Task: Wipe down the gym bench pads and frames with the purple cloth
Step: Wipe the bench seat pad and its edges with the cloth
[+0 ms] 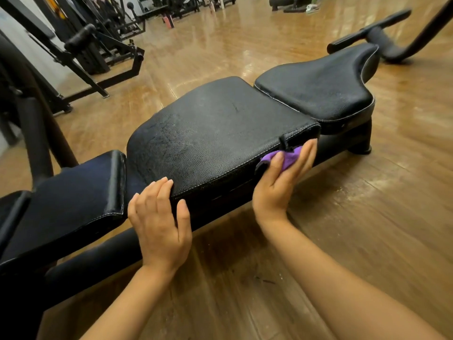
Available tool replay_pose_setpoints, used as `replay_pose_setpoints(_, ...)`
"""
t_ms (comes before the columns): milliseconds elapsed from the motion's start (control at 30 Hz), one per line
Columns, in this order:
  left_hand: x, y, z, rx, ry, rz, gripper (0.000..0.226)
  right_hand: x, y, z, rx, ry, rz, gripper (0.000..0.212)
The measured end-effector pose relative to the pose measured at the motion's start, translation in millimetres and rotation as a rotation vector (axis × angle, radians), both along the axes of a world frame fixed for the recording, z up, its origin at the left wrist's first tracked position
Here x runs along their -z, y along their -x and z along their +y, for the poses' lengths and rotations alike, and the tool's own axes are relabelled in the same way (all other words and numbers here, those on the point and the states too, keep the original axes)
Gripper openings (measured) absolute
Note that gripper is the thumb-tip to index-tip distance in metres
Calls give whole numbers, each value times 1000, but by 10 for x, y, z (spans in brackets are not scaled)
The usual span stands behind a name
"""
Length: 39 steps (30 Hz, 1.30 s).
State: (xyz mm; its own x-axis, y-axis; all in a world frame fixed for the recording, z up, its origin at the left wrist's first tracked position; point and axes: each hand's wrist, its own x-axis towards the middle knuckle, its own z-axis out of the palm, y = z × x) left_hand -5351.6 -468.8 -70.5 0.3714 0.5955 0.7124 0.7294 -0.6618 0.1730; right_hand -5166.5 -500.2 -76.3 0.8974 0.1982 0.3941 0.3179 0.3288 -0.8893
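left hand (160, 225) rests flat-fingered on the black leather middle pad (215, 133); right hand (282, 179) clasps the crumpled purple cloth (285, 158) against its side edge. far tapered black seat pad (318, 84) and frame likely remain.

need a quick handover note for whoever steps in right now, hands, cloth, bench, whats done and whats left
Right hand: holds the purple cloth against the near side edge of the middle pad, close to its far corner.
Left hand: no cloth; fingers rest on the middle pad's top edge, thumb on its side, steadying it.
Bench: low on the wooden floor, with a far pad and a near pad either side of the middle one.
Done: cannot tell which surfaces have been wiped.
Left: finish that side edge, then check the other pads and the frame tube below.
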Motion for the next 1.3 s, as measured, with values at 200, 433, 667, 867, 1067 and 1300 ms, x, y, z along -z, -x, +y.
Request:
replay_pose_setpoints(200,-205,-247,-3,61,18,9,40,-389,-757,-142,-89,-6,261,48)
replay_pose_setpoints(433,-735,-860,-43,265,196,77,42,-151,-1042,-556,-105,229,52,43)
replay_pose_setpoints(667,-1113,-2175,129,438,371,385,54,-60,-1614,-427,78,273,187,54)
replay_pose_setpoints(867,-827,-2538,399,295,610,497,56,-97,-1657,115,292,366,53,71)
replay_pose_setpoints(1067,-905,-2495,266,260,615,455,55,-250,-1990,119,288,352,133,65)
replay_pose_setpoints(1300,-981,-2509,178,221,733,355,54,-433,-2629,29,120,555,361,33)
